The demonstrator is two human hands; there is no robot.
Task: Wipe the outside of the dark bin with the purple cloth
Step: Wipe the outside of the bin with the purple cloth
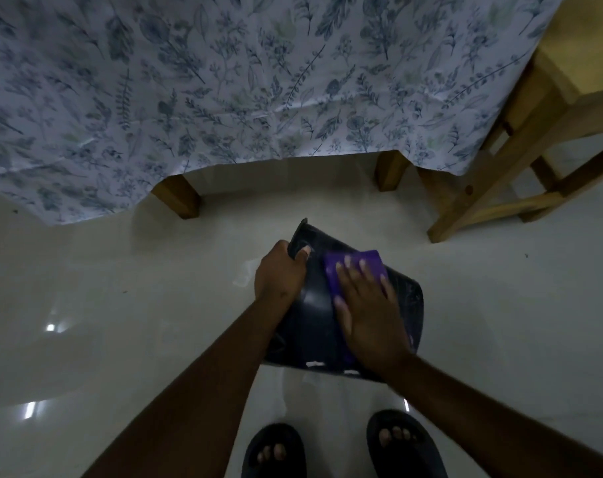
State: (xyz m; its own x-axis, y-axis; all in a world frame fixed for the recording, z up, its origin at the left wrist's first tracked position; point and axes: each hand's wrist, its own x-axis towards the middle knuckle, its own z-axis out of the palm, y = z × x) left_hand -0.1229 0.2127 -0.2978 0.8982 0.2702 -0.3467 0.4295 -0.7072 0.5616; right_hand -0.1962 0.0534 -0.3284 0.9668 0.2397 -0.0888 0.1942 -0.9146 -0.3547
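Observation:
The dark bin (314, 315) is held tipped on its side above the pale floor, its rim toward the upper left and its base toward the right. My left hand (281, 272) grips the bin's rim, thumb over the edge. My right hand (371, 313) lies flat on the purple cloth (357, 270), pressing it against the bin's outer wall. The cloth shows beyond my fingertips and a strip of it under my palm. The bin's inside is hidden from view.
A table with a leaf-patterned tablecloth (224, 91) fills the top, its wooden legs (177, 198) just beyond the bin. A wooden chair (521, 160) stands at the right. My feet in dark sandals (341, 446) are on the glossy floor (103, 305) below.

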